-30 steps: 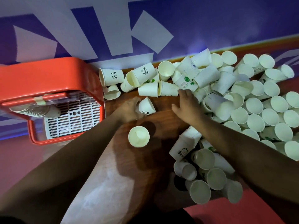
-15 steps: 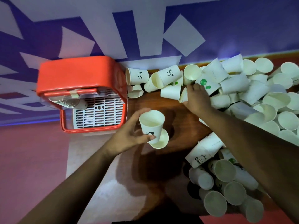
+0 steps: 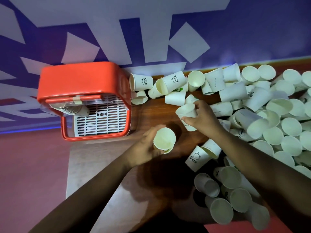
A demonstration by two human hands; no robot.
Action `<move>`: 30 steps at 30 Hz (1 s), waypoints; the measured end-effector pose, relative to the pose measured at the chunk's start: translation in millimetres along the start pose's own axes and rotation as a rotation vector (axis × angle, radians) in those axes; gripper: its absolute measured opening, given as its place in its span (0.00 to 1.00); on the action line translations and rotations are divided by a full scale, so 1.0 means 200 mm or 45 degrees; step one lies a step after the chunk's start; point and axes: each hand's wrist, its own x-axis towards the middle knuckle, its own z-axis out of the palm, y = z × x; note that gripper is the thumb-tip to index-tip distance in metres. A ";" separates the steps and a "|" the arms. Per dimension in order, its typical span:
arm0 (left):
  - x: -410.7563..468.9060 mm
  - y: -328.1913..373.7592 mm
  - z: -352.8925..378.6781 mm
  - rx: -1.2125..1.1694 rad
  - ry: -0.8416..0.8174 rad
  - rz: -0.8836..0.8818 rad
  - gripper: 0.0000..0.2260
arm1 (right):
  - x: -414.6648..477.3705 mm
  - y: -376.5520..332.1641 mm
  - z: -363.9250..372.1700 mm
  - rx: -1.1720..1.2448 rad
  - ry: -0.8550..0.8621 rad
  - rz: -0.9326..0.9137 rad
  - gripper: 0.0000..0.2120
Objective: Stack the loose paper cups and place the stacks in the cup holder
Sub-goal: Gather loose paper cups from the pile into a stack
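A small nested stack [image 3: 164, 140] is clasped in the left grip [image 3: 145, 146]; a loose cup [image 3: 186, 111] is pinched in the right grip [image 3: 203, 120], above the tabletop [image 3: 156, 111]. Pushed in crooked, its rim could be crushed.

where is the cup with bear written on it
Head view, right of centre: the Bear cup lies beside the right forearm, right of the left hand.

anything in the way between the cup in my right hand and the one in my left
Nothing visible. The right hand holds its cup just beyond the open-mouthed cup in the left hand; only bare wooden table shows between them.
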 end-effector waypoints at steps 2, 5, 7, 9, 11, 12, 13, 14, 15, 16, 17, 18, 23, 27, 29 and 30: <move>0.00 -0.02 0.02 0.031 -0.086 -0.013 0.40 | -0.08 -0.07 -0.01 0.200 -0.035 -0.006 0.34; -0.01 -0.05 0.04 0.037 -0.180 -0.096 0.40 | -0.19 -0.15 0.00 0.381 -0.125 -0.021 0.31; -0.01 -0.08 0.06 -0.003 -0.170 -0.123 0.38 | -0.25 -0.16 0.00 0.473 -0.148 -0.024 0.29; -0.01 -0.11 0.07 -0.037 -0.141 -0.139 0.39 | -0.28 -0.17 0.00 0.524 -0.128 -0.040 0.27; 0.00 -0.12 0.08 -0.073 -0.079 -0.168 0.41 | -0.30 -0.19 -0.02 0.574 -0.079 -0.067 0.27; 0.01 -0.12 0.09 -0.098 -0.035 -0.177 0.41 | -0.31 -0.19 -0.02 0.601 -0.069 -0.083 0.27; 0.02 -0.11 0.09 -0.126 0.009 -0.177 0.41 | -0.31 -0.20 -0.02 0.623 -0.085 -0.093 0.28; 0.04 -0.10 0.10 -0.150 0.042 -0.181 0.42 | -0.32 -0.20 -0.01 0.614 -0.117 -0.100 0.28; 0.06 -0.10 0.09 -0.170 0.049 -0.190 0.43 | -0.32 -0.20 0.00 0.583 -0.153 -0.111 0.28; 0.07 -0.10 0.09 -0.181 0.030 -0.210 0.45 | -0.33 -0.19 0.01 0.530 -0.176 -0.132 0.28; 0.08 -0.11 0.07 -0.170 -0.008 -0.226 0.47 | -0.33 -0.19 0.03 0.464 -0.174 -0.162 0.28; 0.08 -0.13 0.05 -0.130 -0.039 -0.232 0.47 | -0.34 -0.18 0.05 0.382 -0.149 -0.205 0.28; 0.08 -0.25 -0.16 0.250 0.135 -0.122 0.28 | -0.34 -0.14 0.17 -0.041 -0.069 -0.434 0.35; 0.20 -0.17 -0.29 0.345 0.431 -0.104 0.21 | -0.34 -0.10 0.27 -0.079 -0.048 -0.410 0.39; 0.29 -0.11 -0.33 0.385 0.474 -0.108 0.20 | -0.34 -0.08 0.29 -0.030 -0.074 -0.361 0.41; 0.33 -0.09 -0.34 0.404 0.489 -0.122 0.20 | -0.34 -0.08 0.29 -0.022 -0.103 -0.355 0.42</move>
